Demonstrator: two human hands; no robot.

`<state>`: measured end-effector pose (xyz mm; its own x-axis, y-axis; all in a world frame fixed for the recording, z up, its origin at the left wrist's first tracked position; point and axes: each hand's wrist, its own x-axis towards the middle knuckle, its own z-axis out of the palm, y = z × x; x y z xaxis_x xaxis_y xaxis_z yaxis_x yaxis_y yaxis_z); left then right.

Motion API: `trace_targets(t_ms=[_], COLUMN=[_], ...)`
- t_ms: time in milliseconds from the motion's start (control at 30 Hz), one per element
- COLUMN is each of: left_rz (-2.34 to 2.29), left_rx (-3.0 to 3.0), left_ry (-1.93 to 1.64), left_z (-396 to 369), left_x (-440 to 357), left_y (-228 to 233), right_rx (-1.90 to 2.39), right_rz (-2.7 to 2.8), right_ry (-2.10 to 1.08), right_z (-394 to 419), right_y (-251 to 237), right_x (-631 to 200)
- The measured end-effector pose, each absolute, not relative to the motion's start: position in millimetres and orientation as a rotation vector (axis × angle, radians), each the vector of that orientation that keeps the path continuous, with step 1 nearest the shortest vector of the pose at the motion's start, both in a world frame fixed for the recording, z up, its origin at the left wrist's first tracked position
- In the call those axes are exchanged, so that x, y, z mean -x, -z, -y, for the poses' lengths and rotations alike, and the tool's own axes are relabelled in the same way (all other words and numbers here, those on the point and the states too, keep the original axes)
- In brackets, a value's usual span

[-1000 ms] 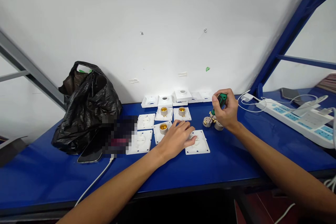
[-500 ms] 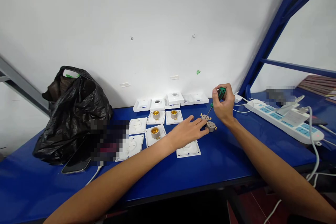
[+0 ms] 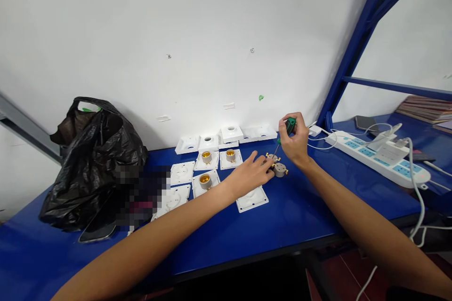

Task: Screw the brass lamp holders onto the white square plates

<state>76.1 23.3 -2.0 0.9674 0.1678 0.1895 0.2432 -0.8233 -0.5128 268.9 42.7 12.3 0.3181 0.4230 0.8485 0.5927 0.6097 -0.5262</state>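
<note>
My right hand [image 3: 295,141] grips the green and black handle of a screwdriver [image 3: 290,125]. Its thin shaft slants down to a grey lamp socket [image 3: 272,156] with brass tabs, lying face down. The fingers of my left hand [image 3: 249,178] hold that socket at its left side; the exact contact is partly hidden. Just in front sits a second grey lamp socket [image 3: 280,170], close to my left thumb. A white square base plate [image 3: 253,201] lies partly under my left hand. Further left, brass-lined lamp sockets [image 3: 205,180] stand upright on white plates.
White square covers [image 3: 231,133] line the wall. At the left are a black plastic bag [image 3: 95,160] and a phone [image 3: 99,230]. A white power strip [image 3: 376,157] with cables lies at the right, near a blue metal frame [image 3: 353,51]. My left forearm crosses the blue table [image 3: 282,225].
The view has shifted slightly, so the scene sits a little further left. Both hands keep their places at the socket, with the screwdriver still pointing down to it.
</note>
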Motion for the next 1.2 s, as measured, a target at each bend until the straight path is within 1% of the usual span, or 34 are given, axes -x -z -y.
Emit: trace_targets(t_ms=[167,267,300,333,367,467,533,700,867,1033,1200], left_rz=[0.332,0.458,0.589,0.768,0.973,1.205,1.282,1.371,1.312,1.417,1.402], left_rx=[2.577,2.649,2.812,3.013,3.174,3.286,3.355,3.486,3.556,3.513,3.535], left_ry=[0.160,0.197,0.307,0.520,0.813,1.115,1.197,1.262,1.184,1.138,1.249], left_z=[-19,-18,-18,-17,-16,-10,-5,-1,0,4,6], left_x=[-62,-50,-46,-41,-36,-24,-17,-8,-7,-12,-10], left_y=[-4,-6,-5,-3,0,13,20,27,26,25,15], right_rx=[0.972,0.967,0.965,0.964,0.963,0.958,0.954,0.929,0.924,0.940,0.945], right_rz=[1.302,1.302,1.301,1.300,1.298,1.292,1.289,1.279,1.329,1.365,1.381], right_ry=[0.123,0.108,0.103,0.097,0.091,0.060,0.021,-0.128,-0.219,-0.239,-0.199], right_z=[-41,-40,-40,-40,-40,-39,-38,-34,-26,-22,-21], right_y=[-13,-14,-14,-14,-14,-14,-13,-10,-6,-2,-2], right_x=[-266,-265,-265,-265,-265,-264,-261,-248,-235,-229,-229])
